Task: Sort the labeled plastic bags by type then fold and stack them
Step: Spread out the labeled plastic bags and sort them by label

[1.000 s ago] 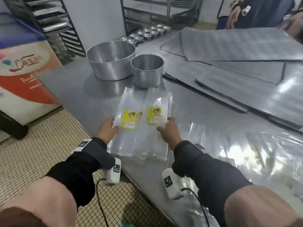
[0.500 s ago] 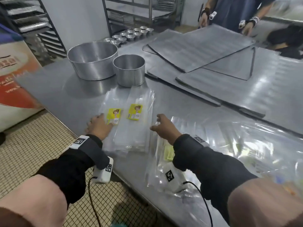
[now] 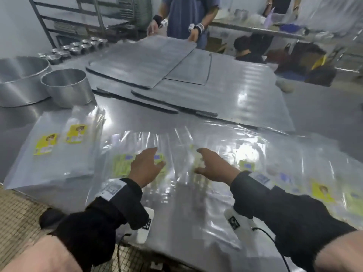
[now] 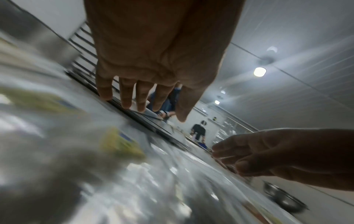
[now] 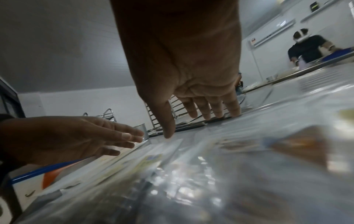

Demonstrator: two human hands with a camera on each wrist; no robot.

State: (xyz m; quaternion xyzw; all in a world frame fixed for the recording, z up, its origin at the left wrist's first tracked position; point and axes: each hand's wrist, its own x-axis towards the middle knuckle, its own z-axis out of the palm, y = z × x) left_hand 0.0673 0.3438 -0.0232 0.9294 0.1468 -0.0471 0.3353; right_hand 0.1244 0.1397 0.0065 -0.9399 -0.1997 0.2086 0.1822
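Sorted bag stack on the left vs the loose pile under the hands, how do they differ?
The stack lies flat with edges aligned; the pile is spread out, overlapping and crinkled. The stack's yellow labels sit side by side; the pile's are scattered. Left hand and right hand reach over the pile; neither touches the stack. Both are clear plastic bags with yellow labels.

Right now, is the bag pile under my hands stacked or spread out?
Spread out: the loose bags overlap unevenly across the steel table.

The left hand [image 4: 159, 50] hung flat over the shiny plastic bags [image 4: 118, 174], fingers [image 4: 126, 94] straight; the right hand [image 4: 283, 154] reached in beside it
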